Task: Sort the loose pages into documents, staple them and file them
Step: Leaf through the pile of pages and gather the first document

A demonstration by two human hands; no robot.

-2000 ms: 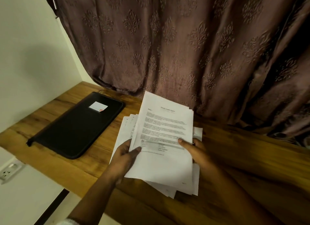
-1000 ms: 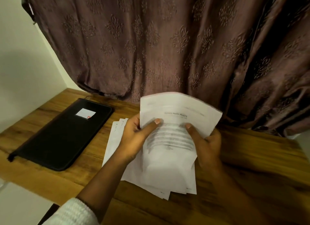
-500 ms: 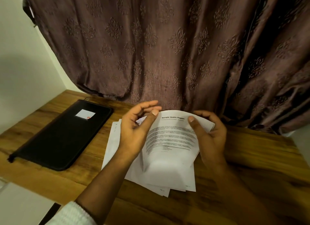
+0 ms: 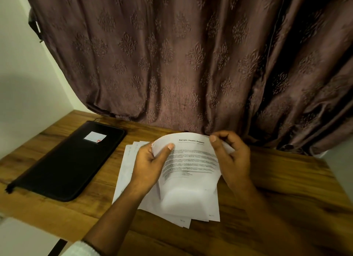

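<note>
Clutching bent pages [image 4: 191, 160] at the left edge with left hand [image 4: 150, 164]. Pinching the top corner with right hand [image 4: 231, 160], over loose pile [image 4: 125, 173].

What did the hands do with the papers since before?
Both hands took up the top pages and bent them upward. The right hand slid from the middle to pinch the top corner; the left hand grips the left edge. The pile, black folder and table stayed put.
</note>
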